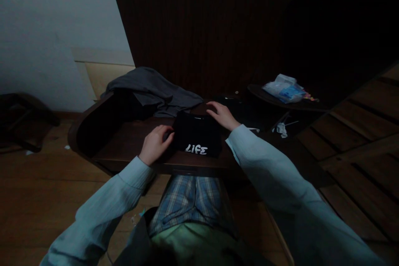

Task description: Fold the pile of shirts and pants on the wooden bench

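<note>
A black folded T-shirt (196,133) with white lettering along its near edge lies flat on the dark wooden desk (124,143) in front of me. At its left side is my left hand (156,143), fingers loosely curved and apart, the tips at or very near the cloth. My right hand (222,115) hovers at the shirt's far right corner with its fingers stretched out. Neither hand grips anything that I can see. Whether the fingertips press on the fabric is hard to tell in the dim light.
Behind the shirt, a crumpled grey cloth (156,89) is heaped at the back left of the desk. A plastic bag (285,89) with blue and white contents sits on a raised rounded shelf (258,91) at right. Dark fabric (237,110) lies beneath that shelf's left side.
</note>
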### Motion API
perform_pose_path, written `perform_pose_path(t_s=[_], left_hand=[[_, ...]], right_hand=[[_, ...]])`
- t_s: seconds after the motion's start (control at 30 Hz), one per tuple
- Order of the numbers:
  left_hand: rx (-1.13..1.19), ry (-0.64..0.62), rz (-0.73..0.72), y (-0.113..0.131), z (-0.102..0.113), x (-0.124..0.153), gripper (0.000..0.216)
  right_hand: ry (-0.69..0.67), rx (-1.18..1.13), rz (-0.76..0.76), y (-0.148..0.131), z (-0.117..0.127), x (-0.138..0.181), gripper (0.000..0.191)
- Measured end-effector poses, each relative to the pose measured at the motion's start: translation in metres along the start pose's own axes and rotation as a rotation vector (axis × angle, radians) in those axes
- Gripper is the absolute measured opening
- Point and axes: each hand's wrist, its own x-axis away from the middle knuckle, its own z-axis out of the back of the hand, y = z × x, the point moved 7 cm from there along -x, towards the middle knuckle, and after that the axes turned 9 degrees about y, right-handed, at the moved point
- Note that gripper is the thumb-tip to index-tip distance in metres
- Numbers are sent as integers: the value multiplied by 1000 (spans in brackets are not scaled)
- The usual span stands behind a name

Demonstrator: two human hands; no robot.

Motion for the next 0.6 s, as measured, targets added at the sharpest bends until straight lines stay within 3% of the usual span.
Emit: perform_pose_path(t_s=[0.07,0.17,0.33,0.43,0.6], left_hand=[[-45,-1,77,-18,-3,4,26],[69,-62,139,-28,-15,10,32],[204,-124,198,-32,-39,13,32],[176,-135,171,-30,-45,11,30],[242,-12,78,-13,-27,14,25]], right_hand=[[93,30,-46,0,10,12,18],[122,113,-181,5,24,46,19],[-111,130,-314,7,18,110,38],[-220,30,-325,-1,5,133,35],[-64,-162,-345,-2,9,132,21]])
